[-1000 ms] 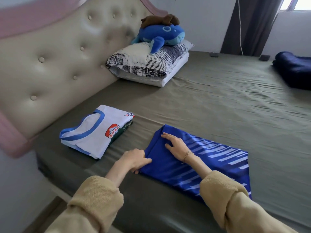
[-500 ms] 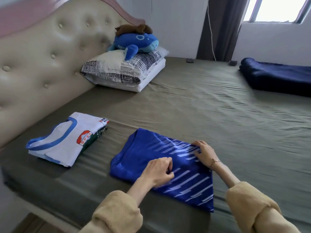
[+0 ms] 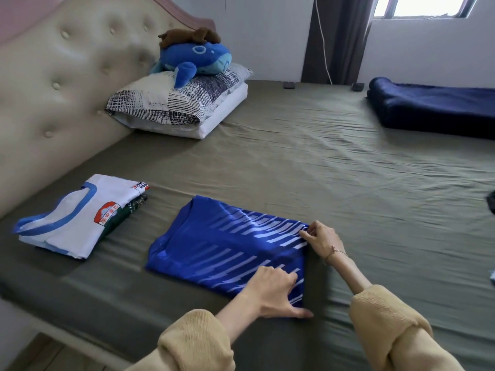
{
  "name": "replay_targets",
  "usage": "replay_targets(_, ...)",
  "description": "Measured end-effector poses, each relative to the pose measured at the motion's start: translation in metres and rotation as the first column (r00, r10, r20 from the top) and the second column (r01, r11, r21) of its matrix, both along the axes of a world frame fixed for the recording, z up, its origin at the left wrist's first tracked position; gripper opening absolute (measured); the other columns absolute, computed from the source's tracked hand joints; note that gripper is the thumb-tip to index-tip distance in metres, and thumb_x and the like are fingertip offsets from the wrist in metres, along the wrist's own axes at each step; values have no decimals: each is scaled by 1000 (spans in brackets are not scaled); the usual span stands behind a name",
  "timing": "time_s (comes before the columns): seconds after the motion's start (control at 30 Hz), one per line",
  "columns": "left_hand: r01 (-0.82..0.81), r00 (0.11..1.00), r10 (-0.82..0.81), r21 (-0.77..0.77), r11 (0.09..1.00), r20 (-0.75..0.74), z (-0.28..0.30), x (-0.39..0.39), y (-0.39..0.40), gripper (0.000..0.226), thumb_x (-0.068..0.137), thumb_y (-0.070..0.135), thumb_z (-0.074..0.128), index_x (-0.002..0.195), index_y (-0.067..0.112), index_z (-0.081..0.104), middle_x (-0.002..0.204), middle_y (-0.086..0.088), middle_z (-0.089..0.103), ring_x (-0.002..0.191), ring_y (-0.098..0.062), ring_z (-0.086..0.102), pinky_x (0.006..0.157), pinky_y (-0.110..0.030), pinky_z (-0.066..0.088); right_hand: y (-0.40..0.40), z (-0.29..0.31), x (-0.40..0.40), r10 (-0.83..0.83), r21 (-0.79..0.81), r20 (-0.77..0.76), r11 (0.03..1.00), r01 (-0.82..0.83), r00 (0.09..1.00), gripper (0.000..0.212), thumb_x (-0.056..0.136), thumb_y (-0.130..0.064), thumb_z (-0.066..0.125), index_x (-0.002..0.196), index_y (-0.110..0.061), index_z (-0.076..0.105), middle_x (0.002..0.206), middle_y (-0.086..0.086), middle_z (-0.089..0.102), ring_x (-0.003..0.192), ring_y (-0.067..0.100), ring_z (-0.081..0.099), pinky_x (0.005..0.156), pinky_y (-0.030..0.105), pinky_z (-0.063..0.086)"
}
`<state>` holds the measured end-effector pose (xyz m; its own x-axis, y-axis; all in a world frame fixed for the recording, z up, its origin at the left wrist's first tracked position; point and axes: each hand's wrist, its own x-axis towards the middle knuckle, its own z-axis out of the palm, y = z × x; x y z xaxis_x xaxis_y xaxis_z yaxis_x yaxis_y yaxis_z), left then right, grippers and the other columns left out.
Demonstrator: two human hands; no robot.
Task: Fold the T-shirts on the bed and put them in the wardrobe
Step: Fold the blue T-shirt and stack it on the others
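A: Blue T-shirt (image 3: 227, 247) first — where is it, and how does it look?

B: Folded into a flat rectangle on the bed (image 3: 334, 167), near its front edge. Glossy royal blue, with slanted pale dashes across the top.

A: And the hands?

B: Right hand (image 3: 322, 238) pinches the shirt's far right corner, fingers curled on the cloth. Left hand (image 3: 273, 293) lies on the shirt's near right corner, fingers fairly straight, thumb spread along the hem.

A: Anything around the shirt?

B: Left of it, apart, a white T-shirt (image 3: 80, 218) with blue trim lies folded on a dark green one (image 3: 128, 212). Beyond the blue shirt, by the headboard (image 3: 67, 89), sit stacked pillows (image 3: 182, 105) topped by a blue plush (image 3: 195, 58).
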<state>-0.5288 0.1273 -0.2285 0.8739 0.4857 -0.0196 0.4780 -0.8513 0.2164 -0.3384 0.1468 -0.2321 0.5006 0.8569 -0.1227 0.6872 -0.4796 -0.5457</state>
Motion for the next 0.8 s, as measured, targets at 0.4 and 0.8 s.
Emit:
replay_targets(0.4, -78, 994, 100, -337, 938, 48, 26, -16, 12, 10, 80, 31, 62, 76, 26, 55, 71, 11, 56, 68, -6, 52, 61, -18, 37, 14, 10, -1, -7, 90, -352, 995, 41, 936, 15, 91, -18, 60, 90, -6, 53, 86, 16, 62, 60, 19, 52, 61, 31, 45)
replay_targets(0.8, -276, 854, 493, -657, 702, 168, 53, -140, 96, 14, 86, 9, 64, 76, 18, 61, 62, 9, 69, 61, -10, 67, 71, -21, 52, 87, 50, -69, 217, 352, -579, 936, 2, 786, 8, 88, 0, 59, 95, -3, 58, 74, 11, 64, 47, 2, 62, 59, 16, 52)
